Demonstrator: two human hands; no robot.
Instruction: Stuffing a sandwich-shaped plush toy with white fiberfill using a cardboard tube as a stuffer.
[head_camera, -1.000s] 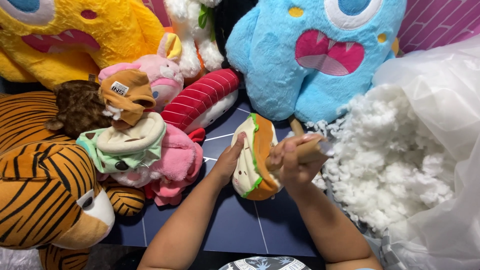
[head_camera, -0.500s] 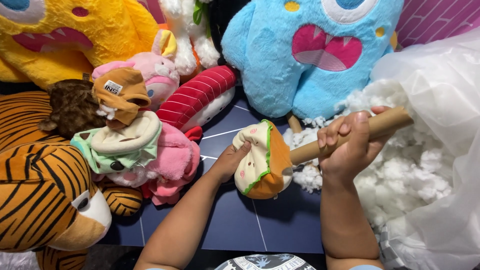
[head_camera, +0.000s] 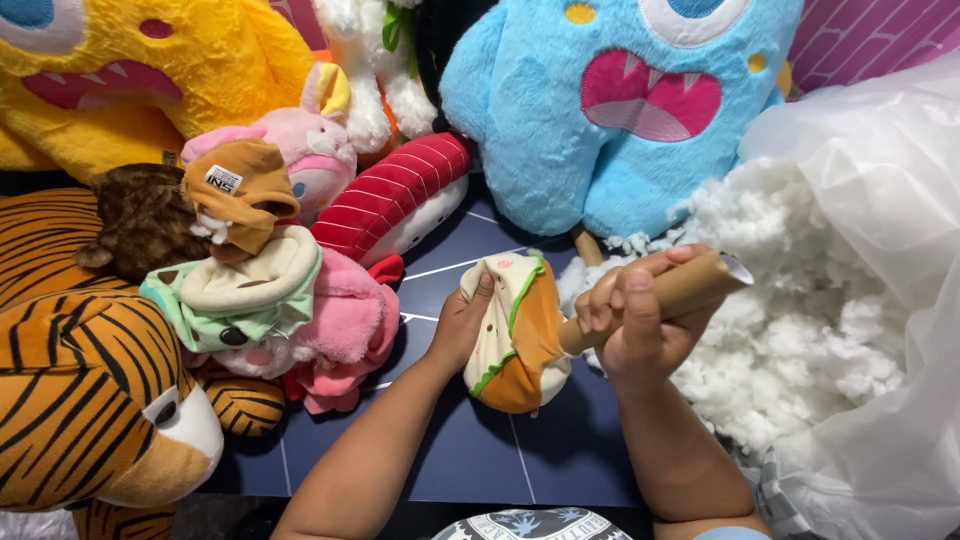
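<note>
My left hand (head_camera: 462, 322) grips a small burger-shaped plush (head_camera: 512, 338) with cream, green and orange layers, held upright over the dark blue mat (head_camera: 470, 460). My right hand (head_camera: 632, 322) is closed around a brown cardboard tube (head_camera: 672, 292) whose lower end is pushed into the plush's right side. White fibre stuffing (head_camera: 790, 330) lies just behind and to the right of my right hand.
A clear plastic bag (head_camera: 880, 180) holds the stuffing at right. A big blue monster plush (head_camera: 560, 120) sits behind, a yellow one (head_camera: 130, 80) at top left, a tiger plush (head_camera: 80, 400) at left, and a pile of small pink and cream toys (head_camera: 280, 300) beside it.
My right hand moved from against the plush out to the right along the tube, then back in, pushing the tube into the plush. The plush turned more upright in my left hand.
</note>
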